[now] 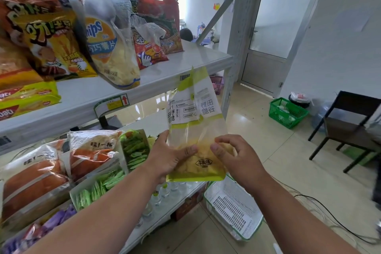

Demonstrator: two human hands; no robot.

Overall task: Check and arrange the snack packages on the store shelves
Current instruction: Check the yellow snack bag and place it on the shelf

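Tiled shop floor, white shelves frame left. Both grips pinch a clear yellow-green snack bag at center: left hand and right hand at its lower part, held upright off the shelf, prob. to read the label. Chip bags crowd upper left.

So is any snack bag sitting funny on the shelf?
Yes. The clear chips bag on the upper shelf leans forward, its bottom corner poking past the shelf's front edge, so it may slip off.

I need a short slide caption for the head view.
Both hands, left hand and right hand, hold a clear snack bag beside the shelves.
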